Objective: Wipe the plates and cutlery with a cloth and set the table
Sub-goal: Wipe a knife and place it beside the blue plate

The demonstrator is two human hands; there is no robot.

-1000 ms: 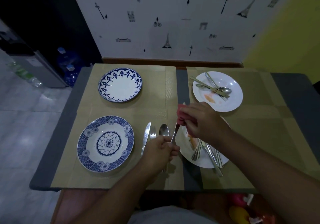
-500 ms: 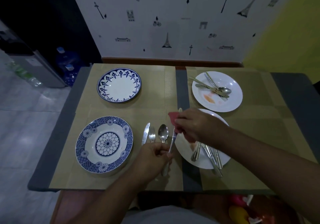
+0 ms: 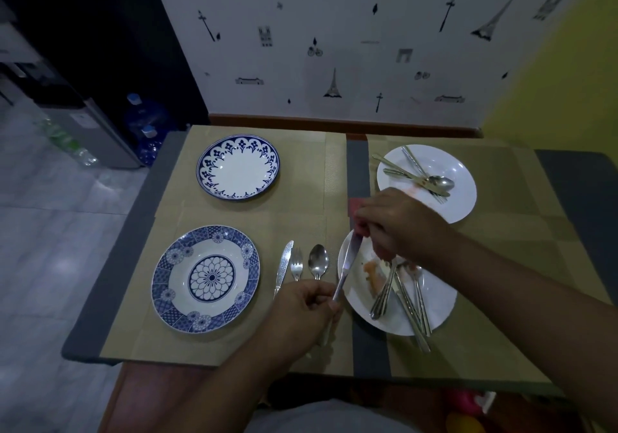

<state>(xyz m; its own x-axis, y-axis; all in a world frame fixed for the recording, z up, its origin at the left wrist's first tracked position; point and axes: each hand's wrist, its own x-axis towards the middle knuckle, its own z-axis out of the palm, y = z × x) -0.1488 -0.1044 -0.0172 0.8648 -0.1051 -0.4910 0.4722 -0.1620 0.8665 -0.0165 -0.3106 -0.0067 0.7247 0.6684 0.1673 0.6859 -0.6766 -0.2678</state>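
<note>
My left hand (image 3: 306, 304) grips the handle of a table knife (image 3: 347, 267) that slants up to the right. My right hand (image 3: 398, 225) pinches a red cloth (image 3: 356, 210) around the blade's tip. Under them sits a smeared white plate (image 3: 361, 309) holding several pieces of cutlery (image 3: 406, 299). A knife (image 3: 283, 265), a fork (image 3: 296, 263) and a spoon (image 3: 318, 261) lie side by side right of a blue patterned plate (image 3: 205, 278). A second blue-rimmed plate (image 3: 238, 167) is at the back left. A white plate (image 3: 463, 185) with cutlery (image 3: 418, 176) stands at the back right.
Tan placemats (image 3: 301, 205) cover the grey table (image 3: 110, 292), which ends at a papered wall behind. On the floor to the left stand water bottles (image 3: 145, 121) and a dispenser (image 3: 83, 125).
My right hand with the cloth slid along the blade, down toward the handle and back up to the tip. The left hand kept holding the knife's handle.
</note>
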